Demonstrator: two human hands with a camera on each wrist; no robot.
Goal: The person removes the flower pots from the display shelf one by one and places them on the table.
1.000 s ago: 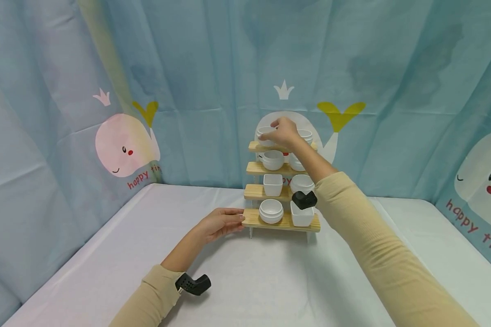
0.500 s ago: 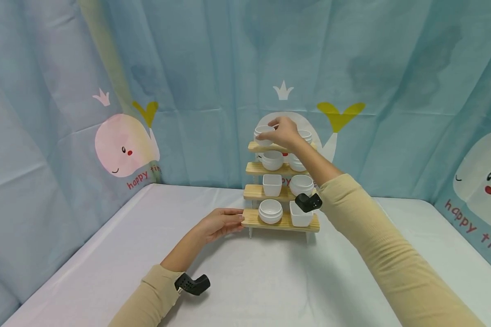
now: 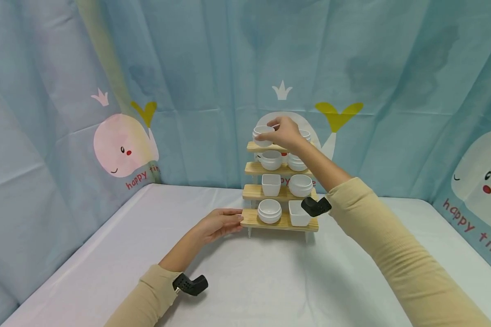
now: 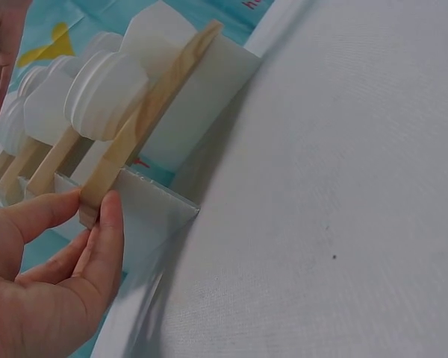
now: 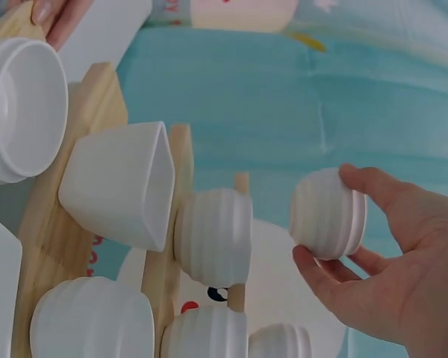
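Rack (image 3: 251,193) set near far edge of desk (image 3: 245,281). Left end of bottom board (image 3: 285,221) pinched by left hand (image 3: 218,225), thumb against fingers. Round cup (image 5: 321,212) gripped by right hand (image 3: 286,134), held just above left end of top board (image 3: 253,147). Toward that board's right end, another cup (image 3: 306,135) seated, partly hidden by right hand. Bottom board occupied by low cup (image 3: 269,211) at left, square cup (image 3: 298,214) at right corner.
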